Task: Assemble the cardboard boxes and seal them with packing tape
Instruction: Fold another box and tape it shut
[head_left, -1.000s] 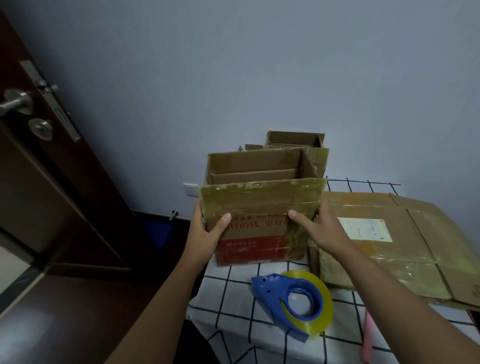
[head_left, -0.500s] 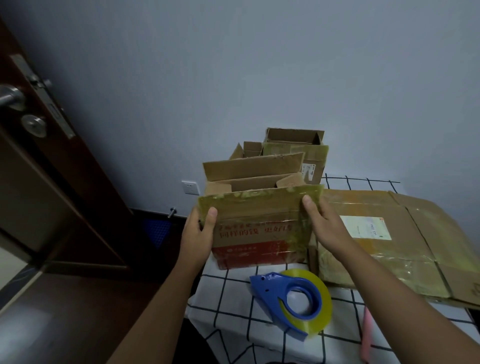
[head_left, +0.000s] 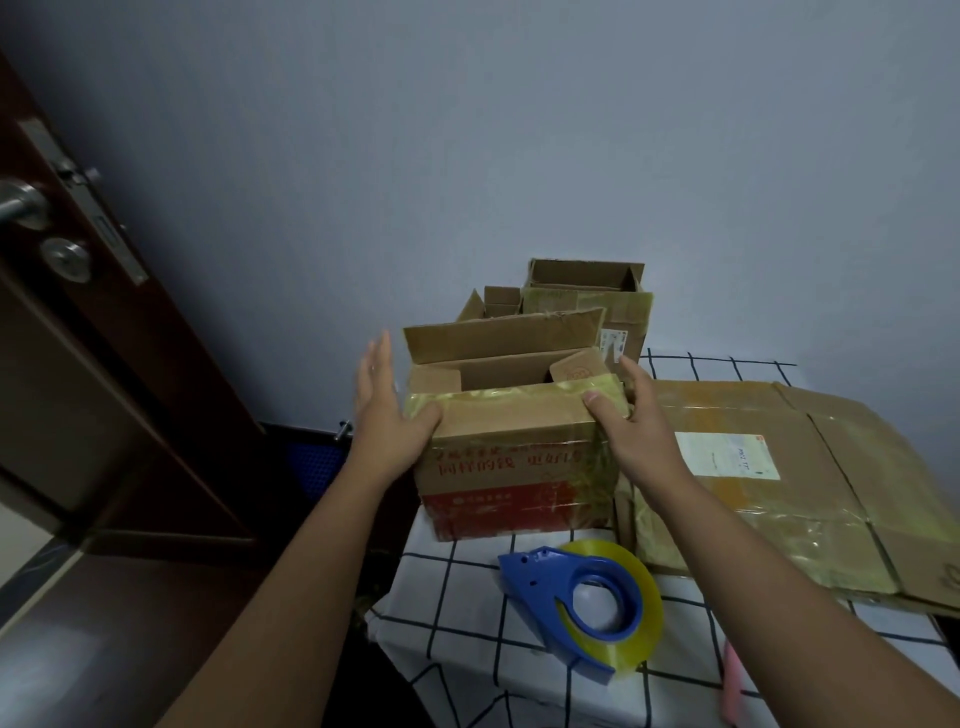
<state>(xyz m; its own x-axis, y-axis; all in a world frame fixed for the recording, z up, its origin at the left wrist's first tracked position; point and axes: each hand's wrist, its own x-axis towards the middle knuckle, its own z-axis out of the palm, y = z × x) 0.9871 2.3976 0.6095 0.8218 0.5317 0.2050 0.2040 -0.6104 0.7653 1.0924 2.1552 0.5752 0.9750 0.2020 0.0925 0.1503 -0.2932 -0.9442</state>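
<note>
A brown cardboard box (head_left: 514, 467) with red print and old yellowish tape stands on the checked tablecloth (head_left: 457, 587). Its two small side flaps are folded inward, the far flap stands up, and the near flap leans toward me. My left hand (head_left: 387, 410) presses flat against the box's left side, thumb on the near flap's corner. My right hand (head_left: 631, 431) grips the near flap's right corner, fingers around the right side. A blue tape dispenser (head_left: 576, 597) with a yellowish roll lies on the cloth just in front of the box.
Flattened cardboard (head_left: 779, 478) with a white label lies to the right of the box. Two more open boxes (head_left: 587, 296) stand behind it against the wall. A dark wooden door (head_left: 78, 312) is at the left, past the table edge. A pink object (head_left: 732, 680) lies at lower right.
The box came down onto the table and the side flaps folded inward. My left hand slid from the front to the left side; my right hand moved up to the near flap's corner.
</note>
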